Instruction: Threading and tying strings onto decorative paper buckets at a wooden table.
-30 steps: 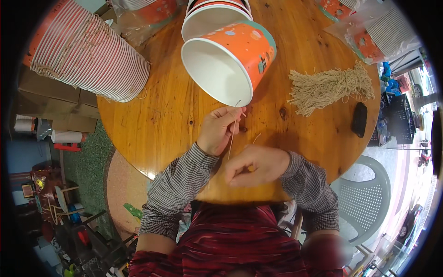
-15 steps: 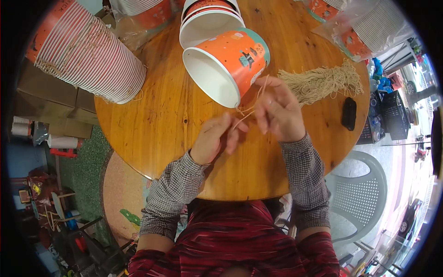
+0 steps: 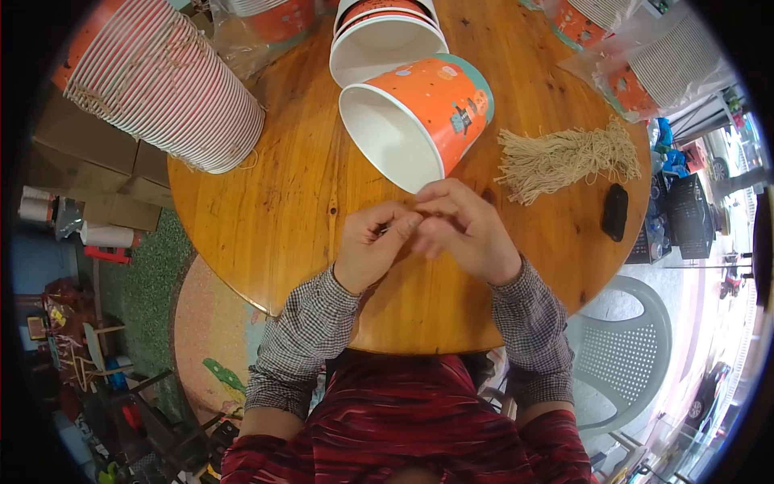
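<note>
An orange paper bucket [image 3: 443, 113] with a white rim and a green base band lies tipped on its side, its open mouth toward me. Close below its rim, my left hand [image 3: 369, 246] is closed, thumb and forefinger pinched on a piece of string. My right hand [image 3: 472, 230] meets it there with curled fingers, its fingertips at the rim's lower edge. The string is almost wholly hidden between the fingers. A bundle of loose beige string [image 3: 568, 161] lies to the right of the bucket.
Behind the bucket lie more nested paper buckets [image 3: 387, 52]. A tall slanting stack of buckets [image 3: 169, 89] stands at the left, with string hanging on it. Bagged stacks [image 3: 661, 68] sit at the far right. A black object [image 3: 614, 212] lies near the wooden table's right edge; beyond is a grey plastic chair [image 3: 625, 355].
My hands have come together at the bucket's rim, the right moving in toward the left. The string that showed between them is now mostly covered. The whole view has shifted slightly.
</note>
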Available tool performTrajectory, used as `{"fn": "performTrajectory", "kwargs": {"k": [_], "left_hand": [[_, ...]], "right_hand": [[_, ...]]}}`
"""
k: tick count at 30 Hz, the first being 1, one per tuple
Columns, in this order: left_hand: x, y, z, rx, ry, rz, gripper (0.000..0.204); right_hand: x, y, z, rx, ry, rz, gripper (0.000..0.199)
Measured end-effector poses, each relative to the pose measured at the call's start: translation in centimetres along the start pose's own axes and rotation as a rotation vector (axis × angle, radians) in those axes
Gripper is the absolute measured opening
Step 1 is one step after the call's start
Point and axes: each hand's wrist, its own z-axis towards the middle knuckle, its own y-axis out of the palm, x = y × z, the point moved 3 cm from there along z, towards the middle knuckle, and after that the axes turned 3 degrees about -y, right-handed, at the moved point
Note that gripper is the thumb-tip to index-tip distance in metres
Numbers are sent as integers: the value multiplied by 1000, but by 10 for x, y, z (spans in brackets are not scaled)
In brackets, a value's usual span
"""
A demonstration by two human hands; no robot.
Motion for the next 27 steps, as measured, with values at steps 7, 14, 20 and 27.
{"fn": "performTrajectory", "kwargs": {"k": [7, 14, 20, 27], "left_hand": [[-4, -11, 3, 97, -154, -246, 33], [-2, -22, 4, 94, -105, -155, 49], [8, -9, 0, 123, -48, 7, 36], [7, -7, 2, 102, 148, 139, 10]], "right_hand": [[8, -5, 0, 35, -75, -251, 9], [-7, -7, -4, 69, -90, -241, 8], [-3, -4, -1, 23, -82, -211, 7], [-2, -9, -2, 65, -28, -258, 8]]}}
